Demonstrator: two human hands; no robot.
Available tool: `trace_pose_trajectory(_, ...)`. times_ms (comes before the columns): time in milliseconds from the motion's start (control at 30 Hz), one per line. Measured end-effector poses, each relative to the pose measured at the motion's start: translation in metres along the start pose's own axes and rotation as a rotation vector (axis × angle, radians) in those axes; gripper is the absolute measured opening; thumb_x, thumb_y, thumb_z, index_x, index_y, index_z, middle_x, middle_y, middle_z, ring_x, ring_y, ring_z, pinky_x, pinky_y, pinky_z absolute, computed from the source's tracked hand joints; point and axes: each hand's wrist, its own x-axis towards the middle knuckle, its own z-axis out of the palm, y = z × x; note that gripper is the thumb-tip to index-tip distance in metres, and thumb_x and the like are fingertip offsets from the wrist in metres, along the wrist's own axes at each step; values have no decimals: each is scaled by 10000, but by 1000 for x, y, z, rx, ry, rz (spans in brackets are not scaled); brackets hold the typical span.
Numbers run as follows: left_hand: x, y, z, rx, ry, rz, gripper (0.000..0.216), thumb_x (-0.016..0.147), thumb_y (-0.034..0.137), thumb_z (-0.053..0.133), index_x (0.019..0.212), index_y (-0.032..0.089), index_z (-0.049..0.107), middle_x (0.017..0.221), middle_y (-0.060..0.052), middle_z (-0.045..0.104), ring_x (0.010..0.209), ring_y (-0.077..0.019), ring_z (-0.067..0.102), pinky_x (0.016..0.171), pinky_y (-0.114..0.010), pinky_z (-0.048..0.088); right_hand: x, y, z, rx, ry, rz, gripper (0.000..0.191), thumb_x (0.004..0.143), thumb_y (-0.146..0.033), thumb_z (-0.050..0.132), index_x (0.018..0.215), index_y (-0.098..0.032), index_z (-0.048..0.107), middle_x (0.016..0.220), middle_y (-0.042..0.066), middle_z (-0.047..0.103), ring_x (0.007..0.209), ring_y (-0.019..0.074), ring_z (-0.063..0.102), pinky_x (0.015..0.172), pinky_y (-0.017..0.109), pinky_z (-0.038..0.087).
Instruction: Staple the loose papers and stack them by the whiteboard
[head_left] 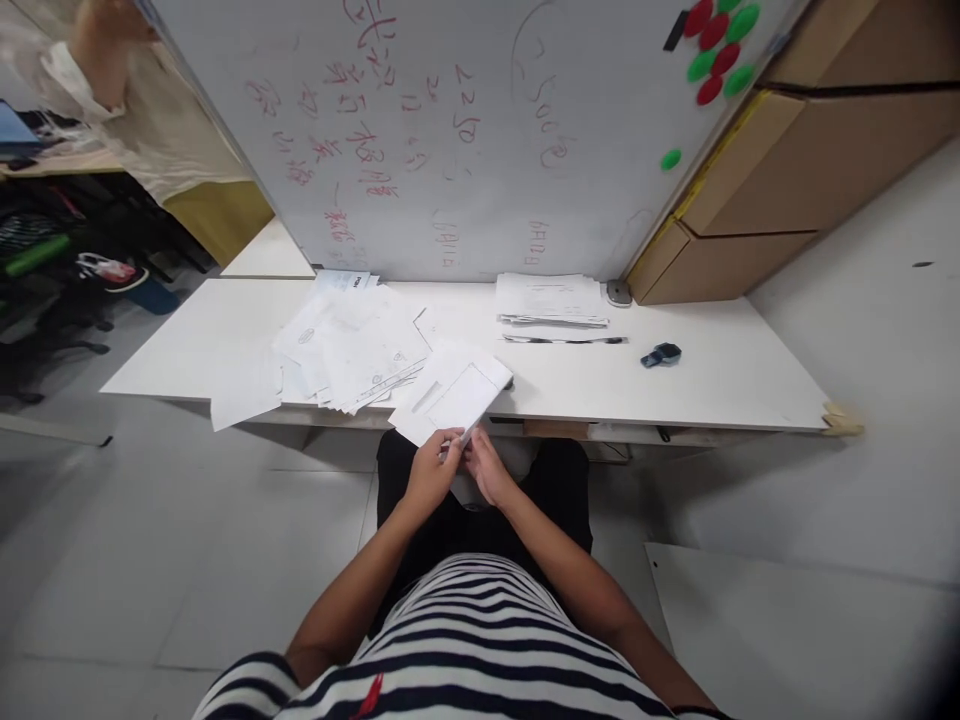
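Note:
My left hand (433, 467) and my right hand (487, 468) meet just below the front edge of the white table (712, 385). Both pinch the near edge of a white sheet of paper (450, 392) that lies over the table's rim. The fingers of each hand are closed on that paper. A loose spread of printed sheets (352, 345) lies on the table to the left of it.
A neat paper stack (551, 298) and a dark pen (562, 340) lie at the back, with a small blue object (661, 354) to their right. A whiteboard (450, 130) with red writing stands behind. Cardboard boxes (787, 170) are at right. Another person's sleeve (75, 60) shows top left.

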Motion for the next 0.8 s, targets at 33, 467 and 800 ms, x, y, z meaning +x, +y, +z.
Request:
trace_pose_trajectory(33, 2, -1, 0, -7, 36, -22, 219, 897, 391, 449, 950, 233, 592, 1042, -49, 673, 925, -169, 637, 823, -304, 498, 1, 0, -1, 35, 9, 5, 502, 812, -627, 524, 1186, -292, 514, 1105, 35, 670, 938, 207, 656, 743, 335, 531)
trace_pose_trajectory(467, 39, -26, -94, 250, 799, -113, 259, 921, 417, 410, 997, 192, 514, 862, -30, 601, 810, -157, 593, 771, -286, 473, 5, -4, -22, -187, 194, 64, 395, 707, -515, 701, 922, -184, 681, 866, 58, 732, 753, 232, 678, 684, 379, 537)
trace_pose_trajectory(800, 43, -11, -118, 559, 825, -11, 306, 945, 402, 399, 1066, 176, 565, 950, -71, 653, 853, -184, 628, 769, -296, 451, 7, -13, -34, -183, 308, -122, 395, 712, -464, 725, 987, -183, 687, 977, 61, 731, 863, 240, 679, 837, 423, 520)
